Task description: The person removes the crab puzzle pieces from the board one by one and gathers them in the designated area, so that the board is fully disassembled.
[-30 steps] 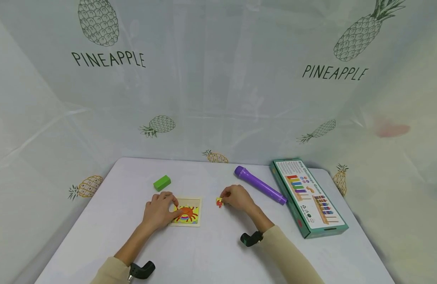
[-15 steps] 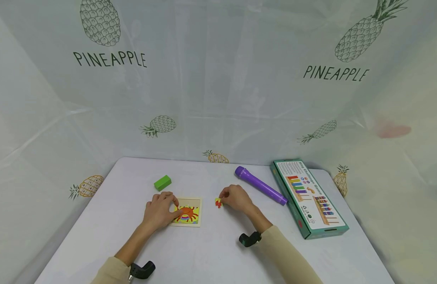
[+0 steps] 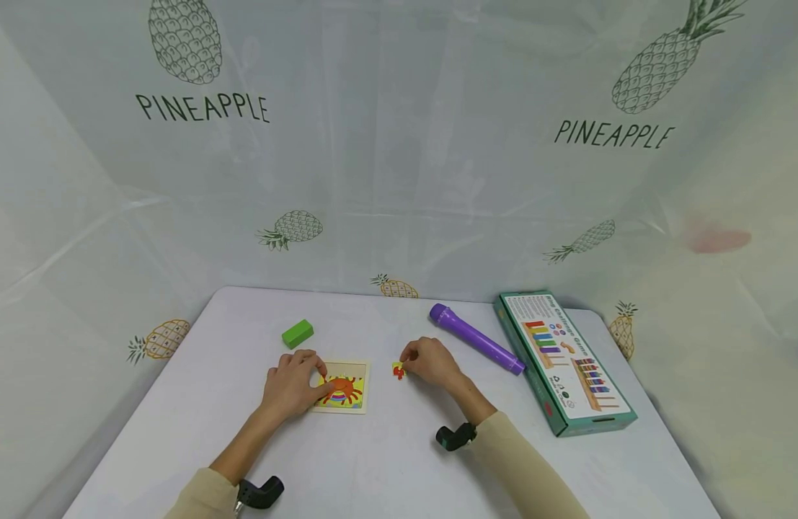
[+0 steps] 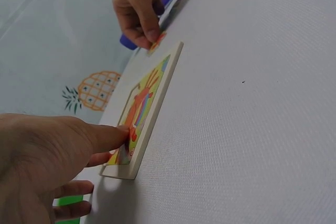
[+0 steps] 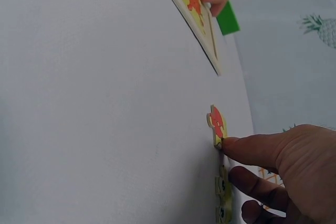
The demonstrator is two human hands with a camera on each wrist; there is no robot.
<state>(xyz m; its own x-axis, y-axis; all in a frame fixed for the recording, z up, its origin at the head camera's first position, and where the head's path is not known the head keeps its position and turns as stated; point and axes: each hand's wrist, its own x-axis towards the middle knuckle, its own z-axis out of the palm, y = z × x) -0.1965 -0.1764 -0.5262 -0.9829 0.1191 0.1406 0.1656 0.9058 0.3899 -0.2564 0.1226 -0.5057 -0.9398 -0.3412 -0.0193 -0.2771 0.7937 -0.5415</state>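
Observation:
My left hand rests over the left side of a small wooden jigsaw puzzle with an orange crab picture and a rainbow. Its thumb lies on the crab and its index finger bends to the board close by. A bare wood strip shows along the puzzle's far side. To the right, my right hand pinches a small red-and-yellow puzzle piece near the tabletop. In the right wrist view, another puzzle piece with eye-like marks lies beside the fingers, partly hidden by them.
Beyond the left hand lies a green block. A purple microphone-shaped stick lies slantwise behind the right hand, its near end close to a green-edged game box. A pineapple-print sheet hangs behind the white table.
My right hand has shifted slightly left with the puzzle piece, then held nearly still. The left hand stays on the puzzle.

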